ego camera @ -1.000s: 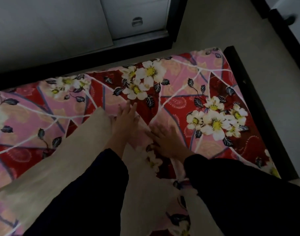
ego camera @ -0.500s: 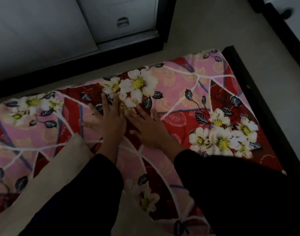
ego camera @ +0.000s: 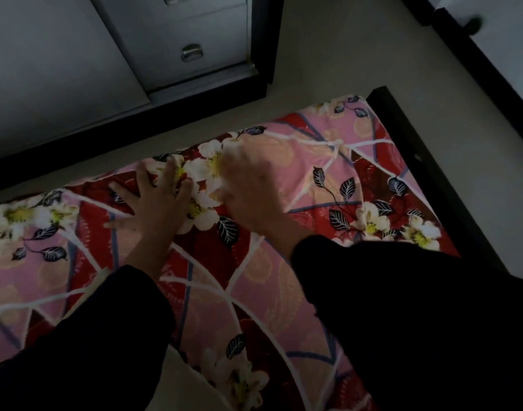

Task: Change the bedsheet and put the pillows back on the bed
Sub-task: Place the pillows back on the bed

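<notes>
At the bed's near edge, low and left of centre, only a corner of a pale cloth (ego camera: 183,384) shows; whether it is a pillow I cannot tell. A second ago it lay much further up, beside the hands. The left hand (ego camera: 156,203) lies flat on the bedsheet (ego camera: 254,292) with fingers spread and holds nothing. The right hand (ego camera: 251,191), just beside it and blurred, also looks flat and straight-fingered, with no grip. Both have slid from the middle of the bed out to its far edge, so this looks like smoothing the fresh sheet before the pillows go back. The sheet covers the bed, its long axis running left to right, and its far right corner meets the dark bed frame (ego camera: 432,179).
</notes>
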